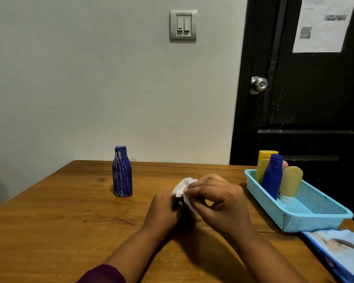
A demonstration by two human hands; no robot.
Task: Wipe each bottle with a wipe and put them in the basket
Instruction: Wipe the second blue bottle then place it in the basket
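— Left hand (164, 207) sat near the middle of the worktop (49, 231). What stood to the left of it?

— One streaky blue bottle (122, 172). It stood up straight, all alone, well apart from both hands.

— Would it be hard to pick up?

— I think not. It looked like light, stiff plastic. But it was tall and thin, so a bump could knock it over. A wet wipe might make it slippery too. I would hold it round the fat middle, not by the small cap.

— And the left hand, did it hold something?

— I could not tell. Its fingers curled in under the wipe (184, 186), and something dark hid there.

— What about the wipe?

— It was white, soft and floppy, bunched up between the hands. The right hand (219, 199) pinched it with thumb and fingers.

— And on the right?

— The basket (294, 219), near the edge. A yellow bottle (264, 164), a plain blue bottle (273, 176) and a yellow-green tube (290, 183) stood in its far end. Just by its near corner lay a pack of wipes (339, 250).

— So what was left?

— The streaky bottle was not in the basket yet.
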